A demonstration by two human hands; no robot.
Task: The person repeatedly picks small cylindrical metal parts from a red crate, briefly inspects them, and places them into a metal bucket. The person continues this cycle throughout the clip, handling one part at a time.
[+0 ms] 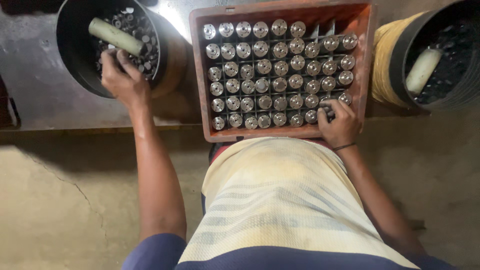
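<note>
An orange-red plastic crate (199, 75) with a dark grid holds several rows of shiny round metal parts (264, 66) standing upright. My right hand (339, 122) rests at the crate's near right corner, fingers curled on a metal part (327, 106) in the grid. My left hand (120, 75) reaches into a black bucket (75, 50) at the upper left, fingers closed among loose metal parts (135, 30). A pale cylinder (116, 36) lies across that bucket just above my hand.
A second black bucket (400, 65) at the upper right holds dark parts and another pale cylinder (423, 70), beside a yellowish wrapped drum (382, 60). The crate and buckets stand on a dark metal surface (35, 85). A cracked concrete floor (60, 200) lies below.
</note>
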